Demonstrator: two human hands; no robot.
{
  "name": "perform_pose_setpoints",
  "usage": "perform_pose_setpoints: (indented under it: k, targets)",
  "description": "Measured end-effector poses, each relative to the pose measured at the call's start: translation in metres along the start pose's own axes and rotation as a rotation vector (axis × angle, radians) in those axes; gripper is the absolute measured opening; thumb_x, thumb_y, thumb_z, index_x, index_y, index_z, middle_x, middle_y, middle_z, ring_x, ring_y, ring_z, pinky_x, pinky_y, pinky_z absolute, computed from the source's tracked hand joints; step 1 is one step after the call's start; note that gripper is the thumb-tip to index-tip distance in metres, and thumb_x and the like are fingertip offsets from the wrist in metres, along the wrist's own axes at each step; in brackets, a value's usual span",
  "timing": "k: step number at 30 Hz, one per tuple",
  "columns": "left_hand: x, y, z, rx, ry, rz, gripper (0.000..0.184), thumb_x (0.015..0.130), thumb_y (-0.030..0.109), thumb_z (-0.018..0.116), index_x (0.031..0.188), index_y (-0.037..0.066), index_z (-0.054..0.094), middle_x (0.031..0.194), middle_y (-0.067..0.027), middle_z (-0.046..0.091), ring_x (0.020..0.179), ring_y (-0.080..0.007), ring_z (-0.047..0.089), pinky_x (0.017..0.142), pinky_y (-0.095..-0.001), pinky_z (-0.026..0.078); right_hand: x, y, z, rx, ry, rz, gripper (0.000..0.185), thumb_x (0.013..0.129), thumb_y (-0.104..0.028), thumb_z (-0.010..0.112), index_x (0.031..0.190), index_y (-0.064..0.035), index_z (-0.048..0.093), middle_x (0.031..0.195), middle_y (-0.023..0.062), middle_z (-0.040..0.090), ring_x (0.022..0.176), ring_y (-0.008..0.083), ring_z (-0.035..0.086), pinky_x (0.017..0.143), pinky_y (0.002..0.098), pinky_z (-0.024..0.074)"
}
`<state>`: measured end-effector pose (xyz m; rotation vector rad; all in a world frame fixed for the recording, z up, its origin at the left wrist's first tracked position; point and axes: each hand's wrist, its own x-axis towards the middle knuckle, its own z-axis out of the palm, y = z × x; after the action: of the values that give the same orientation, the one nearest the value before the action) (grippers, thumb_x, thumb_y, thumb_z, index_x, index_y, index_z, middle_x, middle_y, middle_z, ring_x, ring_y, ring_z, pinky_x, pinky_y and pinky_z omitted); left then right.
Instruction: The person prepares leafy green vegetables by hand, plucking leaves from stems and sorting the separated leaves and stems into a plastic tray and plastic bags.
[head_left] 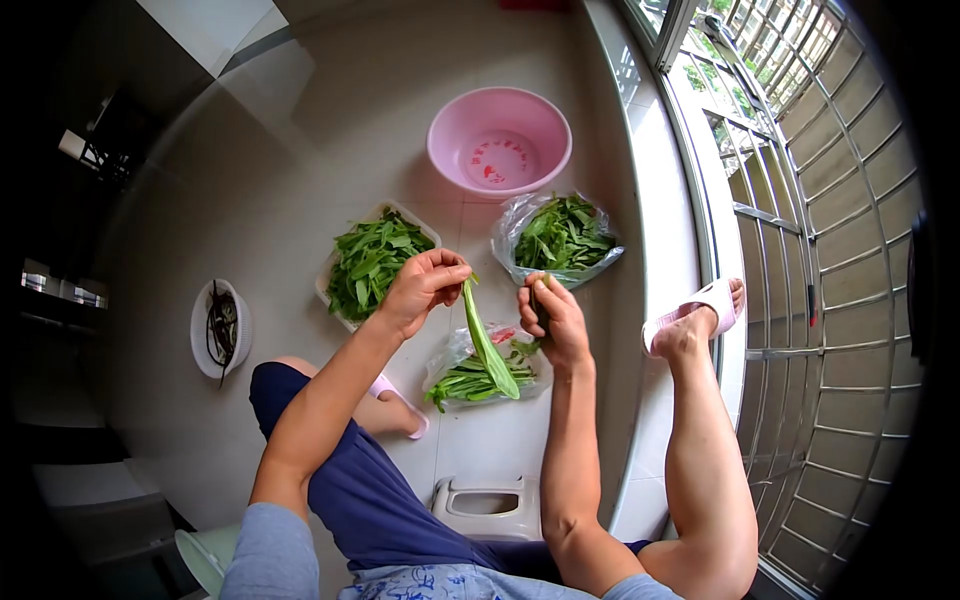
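Observation:
My left hand point(428, 290) pinches the upper end of a long green leaf point(486, 345), which hangs down over a plastic bag of green stems point(470, 384). To its right, my right hand point(556, 318) is closed around something green, mostly hidden by the fingers. Behind my left hand stands a pale tray point(422, 226) heaped with green leaves point(372, 258). Beyond my right hand, a clear plastic bag point(508, 222) holds more leaves point(562, 236).
A pink basin point(500, 108) stands on the tiled floor at the back. At the left sits a white basket point(241, 330) with dark, thin pods. A plastic stool point(490, 520) is near my legs. A ledge and metal window bars point(825, 355) run along the right.

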<state>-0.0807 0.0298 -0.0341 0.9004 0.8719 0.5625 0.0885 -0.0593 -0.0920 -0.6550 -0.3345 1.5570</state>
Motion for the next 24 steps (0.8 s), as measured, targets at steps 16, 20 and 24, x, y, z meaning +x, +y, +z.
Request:
perform_pose_setpoints:
  k: [16,20,24]
  targets:
    - [0.002,-0.003,-0.003,0.242,-0.090,0.064,0.009,0.073,0.007,0.057,0.078,0.003,0.051,0.066,-0.0006,0.052,0.054,-0.0064,0.046,0.051,-0.0181,0.038,-0.003,-0.002,0.047,-0.426,0.027,0.285,0.018,0.077,-0.022,0.054,0.074,-0.0047,0.056,0.052,-0.0061,0.043,0.041,0.0009,0.033,0.037,0.0165,0.0229]
    - [0.002,-0.002,-0.001,0.257,-0.100,0.084,0.009,0.073,0.006,0.057,0.078,0.003,0.052,0.066,-0.0008,0.052,0.055,-0.0066,0.046,0.051,-0.0183,0.038,-0.003,0.000,0.048,-0.426,0.056,0.268,0.014,0.076,-0.019,0.054,0.071,-0.0061,0.055,0.052,-0.0059,0.044,0.040,0.0010,0.032,0.036,0.0162,0.0228]
    - [0.001,-0.002,0.002,0.256,-0.099,0.117,0.009,0.072,0.004,0.058,0.077,0.003,0.051,0.066,-0.0013,0.053,0.056,-0.0072,0.048,0.053,-0.0190,0.040,0.002,0.012,0.044,-0.528,0.146,0.131,0.014,0.074,-0.017,0.053,0.066,-0.0055,0.054,0.054,-0.0031,0.048,0.041,0.0022,0.037,0.037,0.0163,0.0268]
